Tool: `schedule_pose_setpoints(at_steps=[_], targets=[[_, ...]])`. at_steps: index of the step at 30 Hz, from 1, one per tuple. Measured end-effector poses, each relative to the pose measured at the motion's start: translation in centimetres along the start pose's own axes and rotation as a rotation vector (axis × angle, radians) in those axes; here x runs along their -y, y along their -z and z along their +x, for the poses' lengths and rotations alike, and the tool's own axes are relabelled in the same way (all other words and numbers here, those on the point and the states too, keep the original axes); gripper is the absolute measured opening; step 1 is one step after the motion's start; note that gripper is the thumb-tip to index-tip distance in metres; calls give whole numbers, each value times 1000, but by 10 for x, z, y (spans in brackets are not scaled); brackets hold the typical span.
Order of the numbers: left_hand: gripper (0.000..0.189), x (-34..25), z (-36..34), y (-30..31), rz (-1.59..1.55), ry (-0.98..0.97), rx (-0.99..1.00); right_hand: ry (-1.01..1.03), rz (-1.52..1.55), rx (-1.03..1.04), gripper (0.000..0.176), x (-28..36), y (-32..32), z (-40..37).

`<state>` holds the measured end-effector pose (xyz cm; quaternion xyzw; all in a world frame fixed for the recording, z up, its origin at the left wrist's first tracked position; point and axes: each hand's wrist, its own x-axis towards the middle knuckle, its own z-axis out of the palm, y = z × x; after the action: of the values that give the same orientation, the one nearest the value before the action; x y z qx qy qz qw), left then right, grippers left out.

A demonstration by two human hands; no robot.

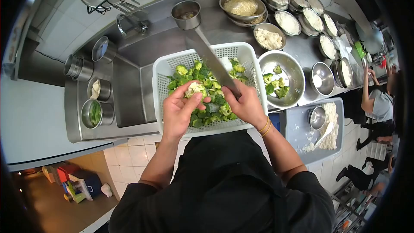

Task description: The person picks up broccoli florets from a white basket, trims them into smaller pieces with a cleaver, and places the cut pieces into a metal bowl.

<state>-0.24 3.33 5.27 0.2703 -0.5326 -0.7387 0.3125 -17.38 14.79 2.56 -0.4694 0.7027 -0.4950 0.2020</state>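
My left hand point(180, 111) pinches a pale-cut broccoli piece point(196, 89) above a white perforated plastic basket point(158, 90). Broccoli florets point(177, 77) fill much of this basket. In my right hand point(248, 105) is the handle end of a wide-bladed kitchen knife point(211, 60), its blade slanting up and away to the left, apart from the piece. Beside the basket on the right, a metal bowl point(295, 73) contains several broccoli florets point(276, 87).
A steel sink point(133, 99) with a faucet point(129, 25) lies left and behind. Metal bowls of white food point(288, 22) crowd the back right. A grey tub point(297, 133) holds rice-like white food. Other people point(375, 103) stand at far right.
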Motion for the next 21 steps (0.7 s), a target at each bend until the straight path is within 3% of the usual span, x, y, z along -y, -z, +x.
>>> schedule_pose_setpoints(at_steps=[2,4,5,6,7,9,10,12,13,14,15,18,20,21], targets=[[31,3,3,5,118,26,29,17,-119,-2,15,6,4,-3],[26,7,4,9,152,0,56,255,-306,-108,16,12,5,-6],[20,12,4,12,186,-29,77,249,-311,-113,16,15,7,-7],[13,25,4,18,398,-208,21,310,-342,-99,17,18,9,-8],[13,31,3,26,394,-207,34,369,-377,-87,18,20,11,-9],[13,42,6,28,635,-197,26,335,-396,-108,18,14,6,-13],[17,15,4,2,263,42,33,211,-312,-111,18,8,0,-13],[20,6,10,-8,279,148,198,74,-245,-149,18,-10,-3,-9],[24,4,13,-11,313,245,307,-17,-59,-112,18,-20,-3,-3],[28,6,14,-19,300,246,367,-99,134,-70,19,-31,-2,-1],[28,2,15,-35,299,246,380,-102,129,-81,19,-47,-4,-3],[35,-3,32,-100,285,109,541,-505,936,31,19,-69,-6,-14],[37,9,59,-122,345,78,561,-532,864,-17,18,-71,-13,-19],[37,23,75,-124,531,-51,551,-559,794,-83,17,-72,-17,-19]])
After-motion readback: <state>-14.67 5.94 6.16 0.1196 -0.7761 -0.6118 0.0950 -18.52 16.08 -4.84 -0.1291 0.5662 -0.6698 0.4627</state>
